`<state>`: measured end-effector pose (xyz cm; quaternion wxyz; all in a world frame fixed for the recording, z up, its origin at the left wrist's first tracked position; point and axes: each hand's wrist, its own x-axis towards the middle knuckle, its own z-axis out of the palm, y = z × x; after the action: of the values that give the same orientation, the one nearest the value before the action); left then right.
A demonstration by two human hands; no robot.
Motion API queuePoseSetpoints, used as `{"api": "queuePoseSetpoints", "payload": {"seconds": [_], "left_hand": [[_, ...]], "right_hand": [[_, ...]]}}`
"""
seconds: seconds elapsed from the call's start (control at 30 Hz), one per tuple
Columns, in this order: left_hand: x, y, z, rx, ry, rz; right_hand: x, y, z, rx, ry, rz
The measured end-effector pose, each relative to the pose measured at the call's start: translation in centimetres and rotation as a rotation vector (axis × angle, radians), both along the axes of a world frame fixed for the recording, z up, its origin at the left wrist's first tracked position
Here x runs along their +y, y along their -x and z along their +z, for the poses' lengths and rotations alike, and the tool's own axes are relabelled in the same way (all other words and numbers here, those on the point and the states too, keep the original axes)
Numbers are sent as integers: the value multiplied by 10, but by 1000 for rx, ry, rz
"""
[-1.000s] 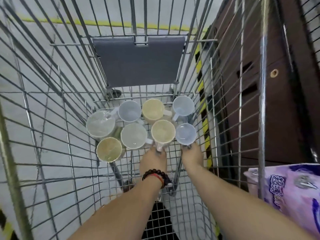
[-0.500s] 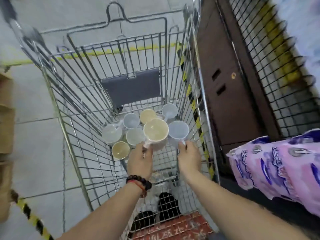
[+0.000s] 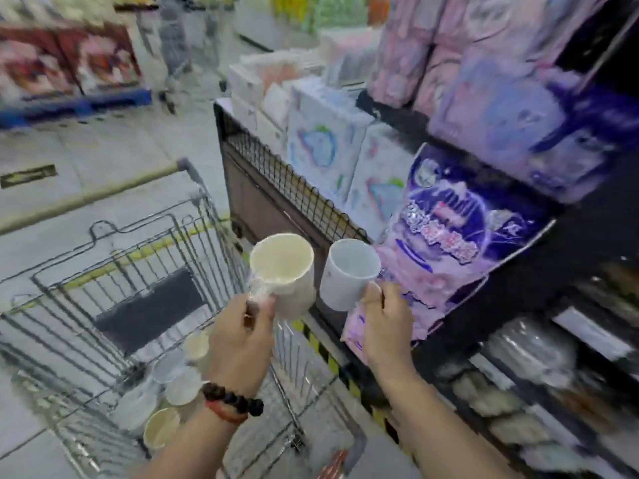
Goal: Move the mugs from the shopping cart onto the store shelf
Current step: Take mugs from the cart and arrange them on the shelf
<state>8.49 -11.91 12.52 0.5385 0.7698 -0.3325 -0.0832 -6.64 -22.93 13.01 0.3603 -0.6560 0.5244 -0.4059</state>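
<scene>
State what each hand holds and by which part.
Left hand grips the cream plastic mug by its handle; right hand grips the white plastic mug by its handle.

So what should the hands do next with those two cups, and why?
Probably carry them right, toward the shelf. The left hand holds the cream mug and the right hand the white mug, both already lifted above the cart.

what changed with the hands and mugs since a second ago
Both hands rose out of the shopping cart toward the shelf: the left hand lifted the cream mug by its handle, the right hand the white mug. The other mugs stayed in the cart.
</scene>
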Motion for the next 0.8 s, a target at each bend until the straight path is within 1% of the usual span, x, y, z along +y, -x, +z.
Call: {"api": "queuePoseSetpoints", "payload": {"seconds": [0.17,0.33,0.4,0.6,0.7,0.8], "left_hand": [[-24,74,54,-41,124,-267],[-33,184,99,-35,203,-525],[-30,236,112,-36,244,-650],[6,419,140,-22,257,-975],[35,507,151,-63,243,-1079],[62,582,158,-34,275,-1167]], "right_hand": [[10,109,51,-59,173,-225],[53,243,100,-56,264,-426],[83,301,115,-53,284,-529],[193,470,143,-16,351,-849],[248,546,152,12,376,-991],[297,610,159,32,367,-1091]]}}
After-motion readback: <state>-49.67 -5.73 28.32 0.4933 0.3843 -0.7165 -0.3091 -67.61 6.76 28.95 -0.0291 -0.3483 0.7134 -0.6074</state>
